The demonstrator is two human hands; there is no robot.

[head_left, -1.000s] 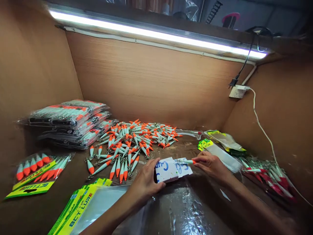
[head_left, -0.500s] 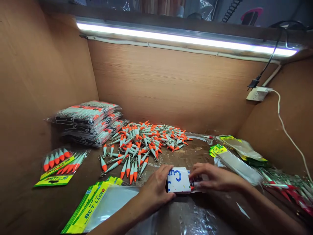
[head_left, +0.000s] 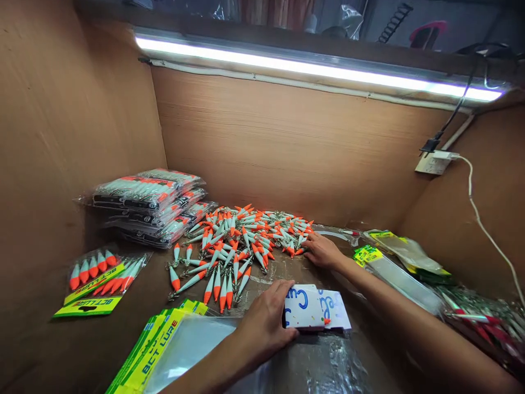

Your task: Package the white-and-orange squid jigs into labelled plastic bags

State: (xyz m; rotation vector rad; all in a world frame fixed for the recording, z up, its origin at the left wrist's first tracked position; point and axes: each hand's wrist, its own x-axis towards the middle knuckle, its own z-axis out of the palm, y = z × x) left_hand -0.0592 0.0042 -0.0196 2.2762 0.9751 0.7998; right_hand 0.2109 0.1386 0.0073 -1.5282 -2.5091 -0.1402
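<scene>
My left hand [head_left: 268, 312] is wrapped round the left end of a small white box [head_left: 304, 307] with blue lettering, resting on the bench. From the box's right end a white lettered flap [head_left: 334, 310] sticks out, with a small orange tip showing at the join. My right hand [head_left: 322, 250] reaches to the right edge of a pile of white-and-orange squid jigs [head_left: 229, 241] with wire hooks. Its fingers are bent together at a squid jig [head_left: 301, 251] there; the fingertips partly hide it.
Left of the pile are stacked bagged jigs [head_left: 143, 205] and a filled BCT LURE packet [head_left: 98, 279]. Clear header bags [head_left: 184, 345] lie by my left forearm. More bags [head_left: 402, 279] and red-and-white jigs [head_left: 484, 323] are on the right. A white cable [head_left: 478, 210] hangs from the socket.
My right hand has left the box's right end and moved up and back to the pile's edge. The white flap is now uncovered. My left hand still holds the box.
</scene>
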